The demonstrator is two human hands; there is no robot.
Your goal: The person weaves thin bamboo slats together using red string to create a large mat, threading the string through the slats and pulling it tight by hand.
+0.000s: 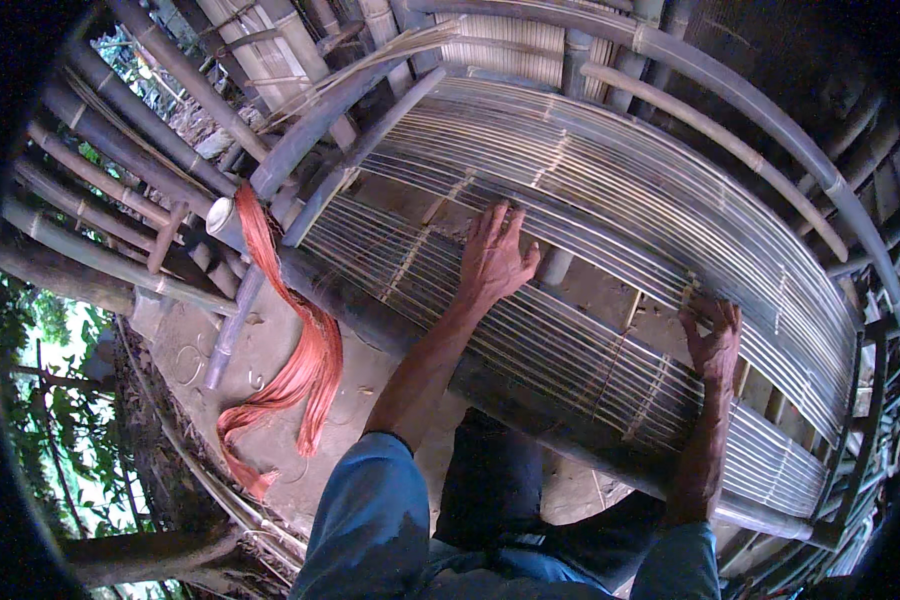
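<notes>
A slatted bamboo bench [590,350] stretches in front of me, its thin strips tied across with pale cord; a long gap runs between the near and far groups of strips. My left hand [495,255] reaches over this gap with its fingers apart, the fingertips at the edge of the far strips. Farther right, my right hand [712,335] has its fingers bent in beside a cord binding [690,287] on the far strips. What lies between those fingers is too small to make out.
A bundle of orange-red strands [315,350] hangs over a bamboo pole end [220,215] at the left and trails onto the dirt floor [270,360]. Bamboo rails [770,90] curve behind the bench. A thick bamboo beam [390,325] forms its near edge, close to my legs.
</notes>
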